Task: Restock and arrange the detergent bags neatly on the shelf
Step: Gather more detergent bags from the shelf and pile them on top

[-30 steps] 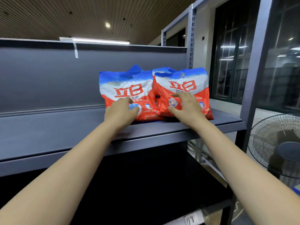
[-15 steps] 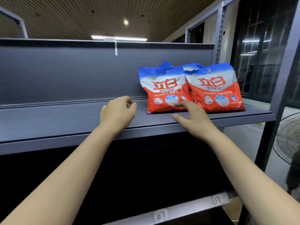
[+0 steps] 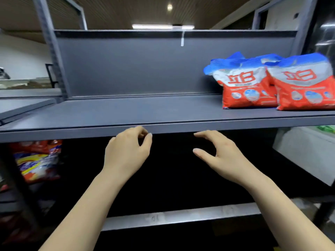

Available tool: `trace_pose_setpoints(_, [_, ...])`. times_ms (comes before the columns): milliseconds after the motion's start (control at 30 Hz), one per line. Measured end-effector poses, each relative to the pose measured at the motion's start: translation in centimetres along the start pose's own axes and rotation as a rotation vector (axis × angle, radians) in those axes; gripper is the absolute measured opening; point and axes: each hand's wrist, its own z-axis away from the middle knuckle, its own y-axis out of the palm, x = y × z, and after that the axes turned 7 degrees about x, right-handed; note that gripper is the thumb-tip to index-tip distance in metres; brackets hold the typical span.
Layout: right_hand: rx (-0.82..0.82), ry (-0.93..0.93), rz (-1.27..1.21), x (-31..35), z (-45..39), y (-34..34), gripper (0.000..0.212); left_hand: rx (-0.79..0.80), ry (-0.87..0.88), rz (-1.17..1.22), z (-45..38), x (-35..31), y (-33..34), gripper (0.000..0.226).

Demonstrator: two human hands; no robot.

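Observation:
Two red, white and blue detergent bags stand side by side at the right end of the grey shelf (image 3: pixel 126 113): the left bag (image 3: pixel 244 84) and the right bag (image 3: pixel 306 86), which overlaps it slightly and runs past the frame edge. My left hand (image 3: pixel 126 153) hangs in front of the shelf's front lip with fingers loosely curled, holding nothing. My right hand (image 3: pixel 219 156) is beside it, fingers relaxed and spread, also holding nothing. Both hands are well left of and below the bags.
A colourful red and yellow bag (image 3: pixel 38 160) lies on a lower shelf at the left. A lower rail (image 3: pixel 181 216) with a label crosses below the hands. A grey upright post (image 3: pixel 50 49) stands at the left, and a white box (image 3: pixel 306 151) sits at the lower right.
Both hands let go of the two bags and drew back off the shelf to below its front lip. The view swung left, so the bags now sit at the far right.

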Motion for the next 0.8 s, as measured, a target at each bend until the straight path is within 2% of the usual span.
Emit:
trace_pose_setpoints(233, [0.122, -0.039, -0.054, 5.9, 0.9, 8.1, 0.039, 0.025, -0.077, -0.106, 5.5, 10.1, -2.5, 0.021])
trace_pose_setpoints(800, [0.46, -0.301, -0.177, 21.2, -5.4, 27.7, 0.039, 0.002, -0.527, -0.285, 13.6, 31.4, -12.4, 0.023])
